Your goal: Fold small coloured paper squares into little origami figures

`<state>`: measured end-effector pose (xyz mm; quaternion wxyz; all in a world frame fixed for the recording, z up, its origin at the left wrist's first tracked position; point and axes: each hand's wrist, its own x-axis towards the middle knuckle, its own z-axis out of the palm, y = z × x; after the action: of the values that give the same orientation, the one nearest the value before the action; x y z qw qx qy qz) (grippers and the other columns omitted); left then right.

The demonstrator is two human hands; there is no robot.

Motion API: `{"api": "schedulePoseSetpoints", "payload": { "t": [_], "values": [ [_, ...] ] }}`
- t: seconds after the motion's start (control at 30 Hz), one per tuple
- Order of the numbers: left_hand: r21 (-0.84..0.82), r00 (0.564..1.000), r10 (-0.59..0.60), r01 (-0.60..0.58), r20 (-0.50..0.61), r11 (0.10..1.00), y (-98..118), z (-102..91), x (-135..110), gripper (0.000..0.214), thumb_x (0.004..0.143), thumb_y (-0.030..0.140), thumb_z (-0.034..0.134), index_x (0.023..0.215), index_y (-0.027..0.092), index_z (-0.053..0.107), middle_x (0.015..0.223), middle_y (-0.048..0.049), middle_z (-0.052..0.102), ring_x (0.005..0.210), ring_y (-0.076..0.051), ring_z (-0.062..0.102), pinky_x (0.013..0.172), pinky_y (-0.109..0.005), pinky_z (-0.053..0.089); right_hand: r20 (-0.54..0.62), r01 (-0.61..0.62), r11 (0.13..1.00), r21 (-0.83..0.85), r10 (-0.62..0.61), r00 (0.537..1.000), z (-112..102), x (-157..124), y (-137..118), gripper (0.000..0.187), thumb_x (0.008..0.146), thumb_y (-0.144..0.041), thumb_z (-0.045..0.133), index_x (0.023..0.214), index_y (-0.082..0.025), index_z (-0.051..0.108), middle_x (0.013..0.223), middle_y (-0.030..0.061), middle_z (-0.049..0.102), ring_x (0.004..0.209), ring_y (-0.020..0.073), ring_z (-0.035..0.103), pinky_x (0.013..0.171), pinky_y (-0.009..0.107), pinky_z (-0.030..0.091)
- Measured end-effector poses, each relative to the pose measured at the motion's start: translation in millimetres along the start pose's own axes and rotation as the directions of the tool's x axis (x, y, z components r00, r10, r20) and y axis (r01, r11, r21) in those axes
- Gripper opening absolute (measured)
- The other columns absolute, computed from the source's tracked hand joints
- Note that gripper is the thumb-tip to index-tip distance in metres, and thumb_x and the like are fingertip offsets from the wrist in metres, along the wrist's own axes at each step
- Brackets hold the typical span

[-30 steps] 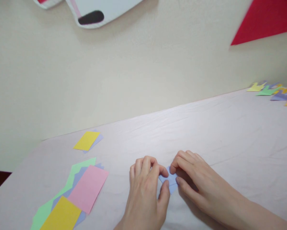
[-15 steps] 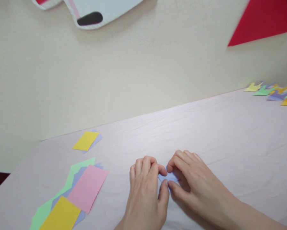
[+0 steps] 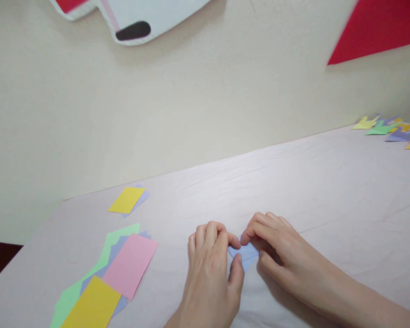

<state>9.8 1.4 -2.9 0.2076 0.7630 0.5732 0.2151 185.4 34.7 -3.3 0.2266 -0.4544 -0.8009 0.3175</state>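
A small folded piece of blue paper lies on the pale cloth-covered table, with crease lines across it. My left hand holds its left side, index fingertip pressed on the paper and thumb at its lower left edge. My right hand is at the upper right of the paper, its index finger curled onto the top edge and its thumb touching the right corner. The hands partly hide the paper's outer edges.
Left of my hands, pink, yellow, green and blue paper sheets overlap. A yellow sheet lies on a blue one behind them. Several folded paper shapes stand far right by the wall, which bears a red decoration.
My right thumb has moved right, away from the left thumb, uncovering more of the blue paper between my hands. The view has shifted slightly.
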Motion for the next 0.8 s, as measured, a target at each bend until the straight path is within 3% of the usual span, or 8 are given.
{"api": "schedulePoseSetpoints", "payload": {
  "t": [0.1, 0.3, 0.7, 0.8],
  "values": [
    [0.012, 1.000, -0.010, 0.010, -0.002, 1.000, 1, 1.7, 1, 0.026, 0.078, 0.004, 0.045, 0.095, 0.022, 0.051, 0.100, -0.0052, 0.050, 0.098, -0.026, 0.045, 0.083, -0.044, 0.039, -0.010, 0.012, 1.000, 0.004, -0.012, 1.000, 0, 0, 0, 0.043, 0.064, 0.009, 0.041, 0.088, -0.022, 0.059, 0.087, 0.0011, 0.059, 0.086, 0.0201, 0.053, 0.076, 0.034, 0.041],
    [0.025, 0.998, -0.051, 0.052, -0.035, 0.998, 6, 4.4, 5, 0.014, 0.079, 0.010, 0.053, 0.086, 0.021, 0.049, 0.096, -0.0038, 0.050, 0.095, -0.025, 0.045, 0.083, -0.045, 0.037, -0.025, -0.020, 1.000, 0.003, 0.020, 0.999, 2, 1, -6, 0.022, 0.077, -0.003, 0.053, 0.086, -0.021, 0.059, 0.090, 0.0031, 0.060, 0.088, 0.0221, 0.053, 0.079, 0.038, 0.041],
    [-0.054, 0.995, -0.087, 0.089, 0.050, 0.995, 6, -8.8, 6, 0.036, 0.065, -0.003, 0.042, 0.089, 0.024, 0.048, 0.099, -0.0033, 0.051, 0.099, -0.025, 0.047, 0.086, -0.044, 0.041, 0.003, -0.007, 1.000, 0.025, 0.007, 1.000, -3, 1, -4, 0.033, 0.075, 0.006, 0.048, 0.089, -0.021, 0.059, 0.091, 0.0016, 0.059, 0.089, 0.0204, 0.052, 0.081, 0.037, 0.041],
    [-0.091, 0.991, -0.124, 0.128, 0.043, 0.988, 5, -12.4, 4, 0.042, 0.066, -0.003, 0.043, 0.098, 0.024, 0.048, 0.102, -0.0030, 0.053, 0.103, -0.024, 0.047, 0.089, -0.043, 0.042, -0.002, -0.002, 0.999, 0.033, 0.002, 1.000, -3, 0, -3, 0.035, 0.073, 0.008, 0.046, 0.089, -0.021, 0.059, 0.091, 0.0017, 0.059, 0.089, 0.0204, 0.052, 0.080, 0.036, 0.041]
  ]
}}
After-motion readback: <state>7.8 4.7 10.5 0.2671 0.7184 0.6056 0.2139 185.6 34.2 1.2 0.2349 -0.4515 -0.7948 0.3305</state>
